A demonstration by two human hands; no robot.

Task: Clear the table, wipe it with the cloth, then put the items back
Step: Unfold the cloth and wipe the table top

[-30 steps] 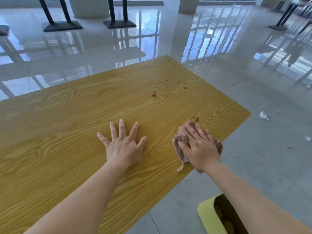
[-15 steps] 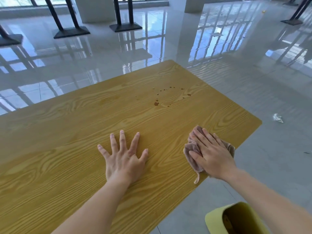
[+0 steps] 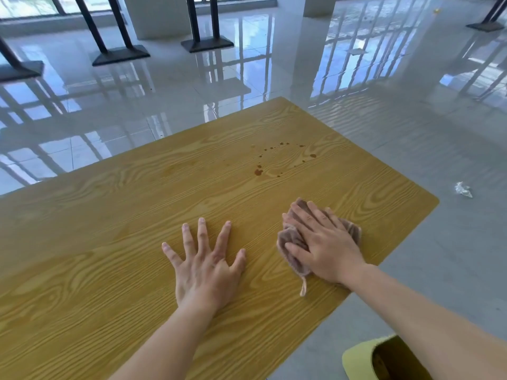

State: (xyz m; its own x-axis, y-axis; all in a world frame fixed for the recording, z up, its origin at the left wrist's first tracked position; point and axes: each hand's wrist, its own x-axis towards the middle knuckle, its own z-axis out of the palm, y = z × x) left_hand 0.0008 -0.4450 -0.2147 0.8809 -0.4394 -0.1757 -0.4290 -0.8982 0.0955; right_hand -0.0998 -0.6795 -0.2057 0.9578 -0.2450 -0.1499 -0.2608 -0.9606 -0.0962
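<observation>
A yellow wood-grain table point(image 3: 109, 242) fills the lower left of the head view. My left hand point(image 3: 204, 263) lies flat on it with the fingers spread, holding nothing. To its right, my right hand point(image 3: 323, 242) presses a brownish-pink cloth point(image 3: 290, 242) onto the tabletop near the right edge; a small loop of the cloth hangs out below the hand. A ring of brown spill drops point(image 3: 277, 160) marks the wood beyond the cloth, apart from it.
A yellow-green bin point(image 3: 362, 360) stands on the grey floor at the lower right, partly behind my right forearm. A crumpled white scrap point(image 3: 463, 189) lies on the floor to the right. Black table bases point(image 3: 120, 54) stand on glossy tiles at the back.
My right hand has slid the cloth leftward, away from the table's right edge. My left hand stays flat in the same spot. The camera has tilted, so the table sits lower in view.
</observation>
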